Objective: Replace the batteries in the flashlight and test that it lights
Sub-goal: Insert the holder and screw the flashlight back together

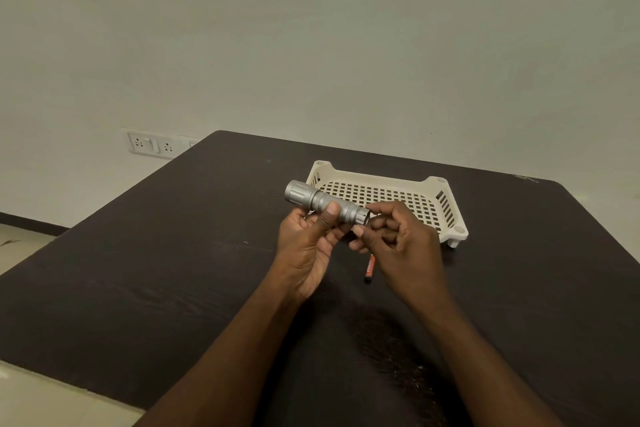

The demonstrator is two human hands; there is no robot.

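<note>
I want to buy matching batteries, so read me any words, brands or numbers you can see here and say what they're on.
No text can be read.
Battery on the table: red label with pale print, too small and blurred to read.
Flashlight, held by the left hand: no marking visible.
Basket: none.
Wall socket plate: none.

There was one silver flashlight, one battery on the tabletop, one white perforated basket, and two hands: left, right.
</note>
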